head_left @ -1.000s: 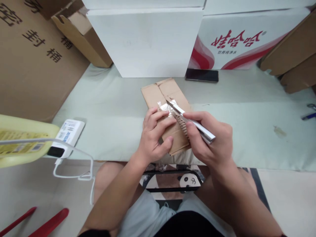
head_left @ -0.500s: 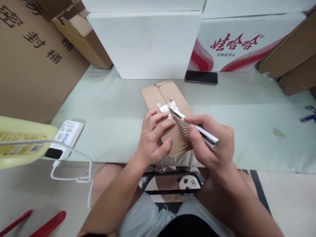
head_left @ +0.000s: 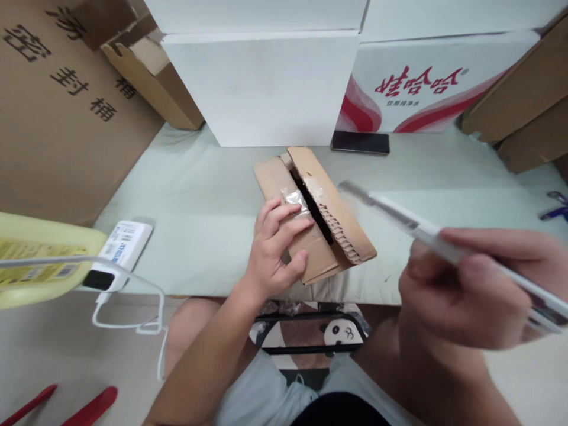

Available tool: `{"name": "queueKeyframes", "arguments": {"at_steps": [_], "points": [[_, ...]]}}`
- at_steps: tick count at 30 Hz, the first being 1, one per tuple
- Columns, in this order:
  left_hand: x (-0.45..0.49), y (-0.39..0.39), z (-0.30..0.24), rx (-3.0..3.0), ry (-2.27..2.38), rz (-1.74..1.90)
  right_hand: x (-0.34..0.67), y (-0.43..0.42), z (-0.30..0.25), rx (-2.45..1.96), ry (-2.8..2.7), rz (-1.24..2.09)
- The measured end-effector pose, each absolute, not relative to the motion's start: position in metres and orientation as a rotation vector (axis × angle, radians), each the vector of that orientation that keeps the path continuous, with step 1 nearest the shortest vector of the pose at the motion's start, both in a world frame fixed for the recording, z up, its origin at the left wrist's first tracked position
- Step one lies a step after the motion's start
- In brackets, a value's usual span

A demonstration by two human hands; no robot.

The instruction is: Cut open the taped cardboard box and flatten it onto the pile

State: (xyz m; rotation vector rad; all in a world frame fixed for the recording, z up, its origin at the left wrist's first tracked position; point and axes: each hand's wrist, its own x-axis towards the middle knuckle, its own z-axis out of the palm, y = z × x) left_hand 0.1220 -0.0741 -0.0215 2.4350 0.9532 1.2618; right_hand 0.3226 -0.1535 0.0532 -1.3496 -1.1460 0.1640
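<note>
A small brown cardboard box (head_left: 350,225) lies slanted on the pale green cloth, its right flap raised and a dark slit showing along the seam. Shiny clear tape (head_left: 295,200) clings to the left flap by the slit. My left hand (head_left: 281,242) rests on that left flap, fingers spread, pressing from above. To the right of the box, my right hand (head_left: 470,284) is closed around a silver utility knife (head_left: 412,220), blurred by motion. Its blade points left and is off the box. What lies inside the box is too dark to see.
White cartons (head_left: 275,89) line the back, with a black phone (head_left: 360,142) before them. A white power bank (head_left: 122,251) with a cable and a yellow bottle (head_left: 39,260) are at left. Blue-handled scissors (head_left: 554,210) lie at the far right.
The knife has come out of the seam and moved right with my right hand, away from the box. The box's right flap has lifted. My left hand stays in place.
</note>
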Motion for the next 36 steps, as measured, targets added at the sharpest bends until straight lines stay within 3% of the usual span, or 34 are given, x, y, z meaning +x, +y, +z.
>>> {"name": "queueKeyframes", "arguments": {"at_steps": [3,12,20,29,33,36], "points": [[0.123,-0.073,-0.022,2.437,0.946,1.276,0.332,-0.124,0.035,-1.291,-1.059,-0.011],[0.117,-0.067,-0.018,2.497,0.944,1.254,0.380,-0.089,-0.045,-1.909,-1.533,0.255],[0.117,-0.069,-0.018,2.469,1.062,1.293,0.364,-0.106,-0.012,-1.094,-1.750,0.570],[0.113,-0.072,-0.016,2.359,1.044,1.464,0.339,-0.095,-0.012,-1.312,-1.246,0.467],[0.084,-0.052,-0.019,2.010,1.118,1.731,0.351,-0.099,-0.014,-1.143,-1.259,0.496],[0.062,-0.042,-0.016,1.901,1.039,1.674,0.358,-0.102,-0.011,-0.970,-1.427,0.531]]}}
